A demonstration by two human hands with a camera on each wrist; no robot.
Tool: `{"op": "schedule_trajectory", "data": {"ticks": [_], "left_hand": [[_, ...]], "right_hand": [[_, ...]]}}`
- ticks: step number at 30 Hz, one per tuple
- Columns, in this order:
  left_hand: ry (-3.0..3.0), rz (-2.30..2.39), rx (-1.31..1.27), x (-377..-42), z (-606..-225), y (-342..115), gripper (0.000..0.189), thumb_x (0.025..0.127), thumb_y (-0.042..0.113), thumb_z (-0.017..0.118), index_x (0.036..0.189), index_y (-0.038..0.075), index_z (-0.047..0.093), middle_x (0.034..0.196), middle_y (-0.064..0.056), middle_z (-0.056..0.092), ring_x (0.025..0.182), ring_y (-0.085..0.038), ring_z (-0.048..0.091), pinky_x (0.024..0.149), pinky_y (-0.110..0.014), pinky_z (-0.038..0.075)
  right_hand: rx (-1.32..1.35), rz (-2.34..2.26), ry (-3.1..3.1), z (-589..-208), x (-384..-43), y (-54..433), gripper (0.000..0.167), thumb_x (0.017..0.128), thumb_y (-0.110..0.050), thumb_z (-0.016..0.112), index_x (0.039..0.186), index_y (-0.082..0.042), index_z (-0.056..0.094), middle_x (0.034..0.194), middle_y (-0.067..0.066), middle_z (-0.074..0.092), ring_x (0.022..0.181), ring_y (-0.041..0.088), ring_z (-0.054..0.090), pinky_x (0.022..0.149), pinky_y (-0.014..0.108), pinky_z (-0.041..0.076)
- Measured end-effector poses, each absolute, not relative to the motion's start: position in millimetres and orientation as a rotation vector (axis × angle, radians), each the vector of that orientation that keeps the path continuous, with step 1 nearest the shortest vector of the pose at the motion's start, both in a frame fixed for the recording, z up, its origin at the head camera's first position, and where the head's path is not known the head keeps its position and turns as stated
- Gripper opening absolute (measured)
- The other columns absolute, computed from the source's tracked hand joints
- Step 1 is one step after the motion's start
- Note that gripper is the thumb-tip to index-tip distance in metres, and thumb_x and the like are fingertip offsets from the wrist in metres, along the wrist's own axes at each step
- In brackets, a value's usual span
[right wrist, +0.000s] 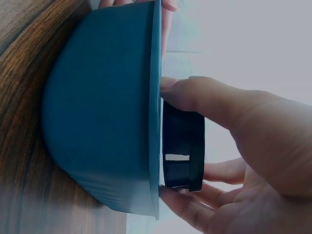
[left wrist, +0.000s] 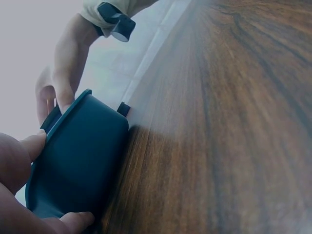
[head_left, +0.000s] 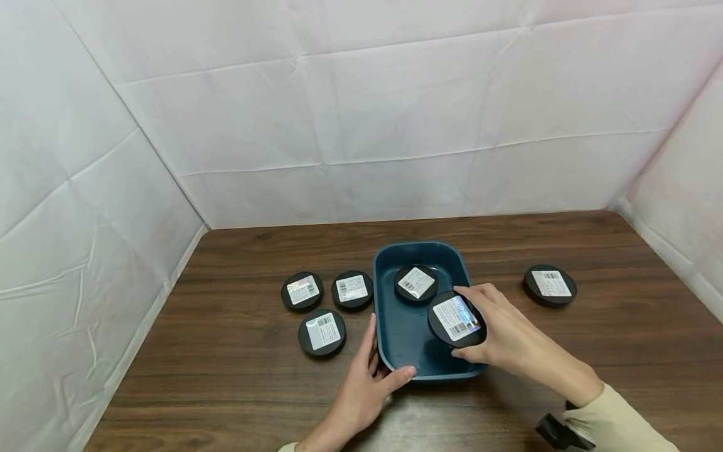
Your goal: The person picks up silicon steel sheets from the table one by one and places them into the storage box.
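Observation:
My right hand (head_left: 499, 329) grips a round black lidded tin (head_left: 456, 320) by its sides, thumb and fingers across it. The tin has a white barcode label and is held at rim height over the right side of a blue plastic basin (head_left: 398, 336). My left hand (head_left: 364, 386) holds the basin at its near left corner, thumb at the rim and fingers along the outer wall. Another black tin (head_left: 415, 283) lies label up on the basin floor. In the right wrist view the held tin (right wrist: 183, 141) shows edge-on beside the basin wall (right wrist: 105, 112).
Left of the basin, three similar tins lie on the wooden table (head_left: 226, 376): one far left (head_left: 302, 291), one by the basin (head_left: 353, 290), one nearer (head_left: 322, 334). A single tin (head_left: 550, 285) lies to the right. White cloth walls (head_left: 395, 113) enclose the table's back and sides.

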State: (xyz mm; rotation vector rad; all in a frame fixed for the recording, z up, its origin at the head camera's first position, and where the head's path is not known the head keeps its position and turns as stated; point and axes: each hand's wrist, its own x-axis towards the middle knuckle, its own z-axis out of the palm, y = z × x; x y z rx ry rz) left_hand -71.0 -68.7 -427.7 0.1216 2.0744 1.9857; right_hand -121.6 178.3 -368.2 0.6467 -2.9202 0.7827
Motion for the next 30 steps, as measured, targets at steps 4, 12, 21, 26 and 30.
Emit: {"op": "schedule_trajectory", "data": {"ticks": [4,12,21,26,30], "left_hand": [[2.065,1.992,0.118,-71,-428,-69,0.105,0.09,0.031,0.075,0.163,0.018,0.001,0.169,-0.018,0.006,0.152,-0.045,0.018,0.117,-0.053,0.037],[2.065,1.994,0.117,-71,-428,-68,0.105,0.09,0.03,0.075,0.163,0.018,0.001,0.169,-0.018,0.006,0.152,-0.045,0.019,0.117,-0.053,0.037],[2.082,1.988,0.116,-72,-429,-68,0.105,0.09,0.03,0.076,0.163,0.02,0.002,0.169,-0.017,0.007,0.152,-0.043,0.02,0.117,-0.052,0.038],[2.077,1.984,0.108,-71,-429,-68,0.104,0.09,0.031,0.075,0.163,0.019,0.002,0.169,-0.018,0.006,0.152,-0.044,0.02,0.117,-0.052,0.038],[2.075,1.984,0.109,-72,-428,-68,0.104,0.09,0.031,0.075,0.163,0.019,0.002,0.169,-0.018,0.006,0.152,-0.044,0.02,0.117,-0.052,0.038]], "right_hand": [[0.654,0.791,-2.931,-368,-122,177,0.09,0.067,-0.028,0.094,0.141,0.0,0.051,0.125,0.017,0.055,0.104,0.027,0.057,0.085,0.046,0.056],[0.685,0.799,-2.943,-366,-125,173,0.088,0.068,-0.023,0.092,0.141,0.001,0.05,0.125,0.016,0.055,0.103,0.024,0.058,0.085,0.043,0.055],[0.721,0.738,-2.926,-363,-128,168,0.087,0.067,-0.023,0.092,0.14,0.001,0.051,0.126,0.017,0.055,0.104,0.024,0.058,0.086,0.042,0.055],[0.744,0.725,-2.932,-363,-131,165,0.088,0.067,-0.025,0.093,0.14,0.001,0.051,0.127,0.017,0.055,0.104,0.024,0.059,0.086,0.043,0.056],[0.758,0.715,-2.946,-364,-133,162,0.088,0.068,-0.025,0.093,0.14,0.002,0.051,0.128,0.019,0.055,0.104,0.024,0.06,0.086,0.044,0.057]]}}
